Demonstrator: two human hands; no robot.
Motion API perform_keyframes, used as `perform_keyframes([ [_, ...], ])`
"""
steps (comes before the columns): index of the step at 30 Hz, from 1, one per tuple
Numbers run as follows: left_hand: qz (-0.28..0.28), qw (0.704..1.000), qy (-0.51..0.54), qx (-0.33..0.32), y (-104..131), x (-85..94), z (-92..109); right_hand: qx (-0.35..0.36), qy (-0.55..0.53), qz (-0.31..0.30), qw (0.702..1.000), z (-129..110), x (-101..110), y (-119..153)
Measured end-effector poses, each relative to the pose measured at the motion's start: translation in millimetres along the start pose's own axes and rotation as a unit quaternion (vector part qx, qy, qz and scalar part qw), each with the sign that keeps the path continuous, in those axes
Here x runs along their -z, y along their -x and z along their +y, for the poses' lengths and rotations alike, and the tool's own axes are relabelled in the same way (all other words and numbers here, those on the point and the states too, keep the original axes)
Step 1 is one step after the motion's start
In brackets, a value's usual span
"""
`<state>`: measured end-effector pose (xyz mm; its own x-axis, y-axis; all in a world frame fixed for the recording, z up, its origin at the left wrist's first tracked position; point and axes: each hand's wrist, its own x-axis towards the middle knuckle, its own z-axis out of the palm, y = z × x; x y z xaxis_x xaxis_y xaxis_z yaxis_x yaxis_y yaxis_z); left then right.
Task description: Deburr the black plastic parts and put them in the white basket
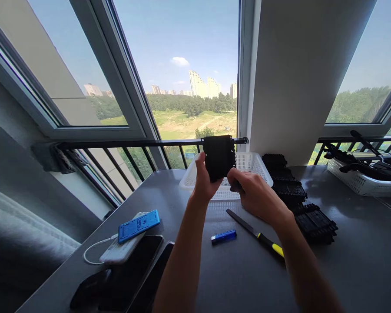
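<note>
My left hand [207, 179] is closed on a flat, squarish black plastic part [219, 157] with notched side edges, raised upright above the table. Curled at the part's lower right corner is my right hand [252, 191], its fingers pinched together. Something small and dark shows under those fingers, too hidden to name. Below the hands lie a flat file [244, 222] with a black and yellow handle and a blue lighter [223, 237]. Behind the part stands a white perforated plastic basket [254, 167].
Several similar black plastic parts [314, 221] lie in a row at the right. Another white basket [361, 180] holds dark items and cables. At the left are a blue phone-shaped piece [139, 226], a white cable [91, 258] and dark flat devices [140, 261]. A black railing [124, 144] runs behind the table.
</note>
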<state>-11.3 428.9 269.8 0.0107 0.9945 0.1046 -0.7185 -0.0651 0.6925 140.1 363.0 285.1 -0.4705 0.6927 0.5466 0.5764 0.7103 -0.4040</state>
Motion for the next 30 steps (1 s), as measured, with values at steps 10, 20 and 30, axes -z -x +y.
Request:
perform_keyframes([
  [10, 0.031, 0.999, -0.004, 0.014, -1.0, -1.6, 2.7, -0.069, 0.001, -0.260, 0.963, -17.2, -32.4, 10.3],
  [20, -0.060, 0.996, 0.022, 0.056, 2.2, 3.5, 7.9, -0.165, -0.027, 0.073, 0.983, -6.4, 22.9, 13.1],
  [30, -0.034, 0.996, 0.059, 0.053, 2.3, 4.9, 6.4, -0.255, 0.116, -0.161, 0.946, 30.1, -34.5, 57.5],
])
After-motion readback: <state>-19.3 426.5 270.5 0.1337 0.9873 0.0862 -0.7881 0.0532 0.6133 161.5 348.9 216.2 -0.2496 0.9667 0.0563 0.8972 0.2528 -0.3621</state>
